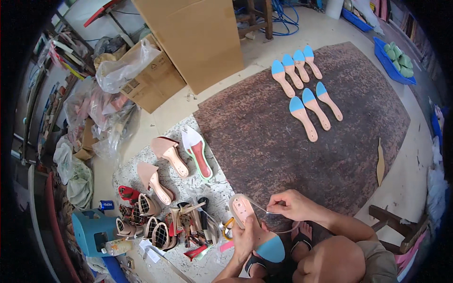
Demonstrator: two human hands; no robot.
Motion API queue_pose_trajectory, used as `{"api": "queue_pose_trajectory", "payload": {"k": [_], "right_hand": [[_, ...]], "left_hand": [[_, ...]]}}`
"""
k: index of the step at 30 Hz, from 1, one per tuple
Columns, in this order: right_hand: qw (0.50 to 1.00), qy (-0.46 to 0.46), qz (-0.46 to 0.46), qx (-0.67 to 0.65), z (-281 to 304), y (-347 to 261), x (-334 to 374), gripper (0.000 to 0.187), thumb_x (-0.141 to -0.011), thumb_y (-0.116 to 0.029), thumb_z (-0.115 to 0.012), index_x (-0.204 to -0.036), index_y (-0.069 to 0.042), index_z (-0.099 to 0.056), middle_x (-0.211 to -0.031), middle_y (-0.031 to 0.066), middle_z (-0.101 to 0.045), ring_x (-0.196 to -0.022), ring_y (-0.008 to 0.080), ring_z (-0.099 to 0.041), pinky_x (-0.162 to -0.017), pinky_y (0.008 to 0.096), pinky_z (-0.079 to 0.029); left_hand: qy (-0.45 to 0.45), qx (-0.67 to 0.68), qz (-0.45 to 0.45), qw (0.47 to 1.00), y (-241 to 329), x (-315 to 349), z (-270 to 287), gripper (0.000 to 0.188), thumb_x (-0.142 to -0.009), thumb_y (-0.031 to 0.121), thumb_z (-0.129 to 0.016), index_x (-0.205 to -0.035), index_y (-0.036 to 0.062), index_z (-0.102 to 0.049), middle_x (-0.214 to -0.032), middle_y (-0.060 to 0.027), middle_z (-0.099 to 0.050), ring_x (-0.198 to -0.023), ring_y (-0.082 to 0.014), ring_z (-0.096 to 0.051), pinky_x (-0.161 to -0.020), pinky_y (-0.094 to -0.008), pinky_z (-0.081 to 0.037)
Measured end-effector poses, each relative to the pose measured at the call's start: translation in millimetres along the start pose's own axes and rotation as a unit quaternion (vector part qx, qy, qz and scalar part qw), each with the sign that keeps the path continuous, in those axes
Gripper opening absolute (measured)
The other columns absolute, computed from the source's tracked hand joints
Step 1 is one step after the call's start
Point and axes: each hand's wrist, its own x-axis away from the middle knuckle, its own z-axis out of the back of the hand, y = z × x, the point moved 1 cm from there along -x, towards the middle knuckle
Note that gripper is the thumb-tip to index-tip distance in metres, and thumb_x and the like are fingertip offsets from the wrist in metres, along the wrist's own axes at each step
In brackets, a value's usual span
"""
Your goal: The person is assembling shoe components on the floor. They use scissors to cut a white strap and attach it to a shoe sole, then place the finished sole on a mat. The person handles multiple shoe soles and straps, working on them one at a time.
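My left hand [244,239] is wrapped round the middle of a shoe insole [270,249] with a blue toe part and a beige heel part. The heel end points up and away, and the blue toe hangs near my feet. A thin beige strip [256,203] runs from the heel's edge to my right hand [293,205], which is closed in a pinch on it. More of the strip loops below that hand toward the insole. Small pale marks or holes show on the heel part. Something small and whitish sits at my right fingertips, too small to name.
Several blue-toed insoles [303,113] lie in two rows on the dark mat [255,141]. Left of it are sandals [167,153], a pile of shoes and heels [184,226], and a blue stool [92,231]. Cardboard boxes [198,47] stand behind. A blue tray [394,70] holds green pieces.
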Motion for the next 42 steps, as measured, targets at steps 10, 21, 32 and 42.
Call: {"api": "queue_pose_trajectory", "payload": {"k": [10, 21, 32, 42], "right_hand": [[0.999, -0.028, 0.024, 0.021, -19, 4, 2, 0.020, -0.091, -0.018, -0.061, -0.080, -0.005, -0.069, -0.068, 0.0112, -0.066, -0.060, 0.0232, -0.063, -0.060, 0.0370, -0.047], [0.997, -0.013, 0.029, 0.067, -32, 9, -2, 0.017, -0.087, -0.018, -0.064, -0.081, -0.002, -0.067, -0.085, 0.0133, -0.062, -0.078, 0.0315, -0.065, -0.070, 0.0421, -0.048], [0.993, -0.024, 0.018, 0.114, -40, -1, 5, 0.021, -0.090, -0.025, -0.060, -0.087, -0.006, -0.067, -0.099, 0.0103, -0.064, -0.089, 0.0343, -0.065, -0.075, 0.0464, -0.050], [0.978, -0.054, 0.032, 0.197, -51, 3, 2, 0.018, -0.092, -0.022, -0.056, -0.094, -0.005, -0.062, -0.090, 0.0138, -0.066, -0.087, 0.0345, -0.065, -0.069, 0.0481, -0.050]], "left_hand": [[0.032, -0.048, 0.025, 0.998, -4, -3, -3, 0.036, -0.105, 0.032, -0.042, -0.101, -0.0003, -0.059, -0.083, -0.0057, -0.063, -0.068, -0.0116, -0.060, -0.059, -0.0273, -0.049], [0.069, -0.106, 0.002, 0.992, -14, -8, 4, 0.042, -0.105, 0.035, -0.042, -0.108, -0.0019, -0.062, -0.095, -0.0072, -0.065, -0.080, -0.0122, -0.061, -0.069, -0.0274, -0.050], [0.096, 0.055, 0.007, 0.994, -7, -14, 17, 0.052, -0.104, 0.042, -0.040, -0.100, -0.0052, -0.062, -0.083, -0.0152, -0.068, -0.071, -0.0217, -0.067, -0.063, -0.0335, -0.056], [0.027, -0.008, 0.049, 0.998, -1, -21, 28, 0.037, -0.101, 0.028, -0.050, -0.112, -0.0057, -0.060, -0.107, -0.0165, -0.067, -0.090, -0.0229, -0.067, -0.079, -0.0356, -0.056]]}}
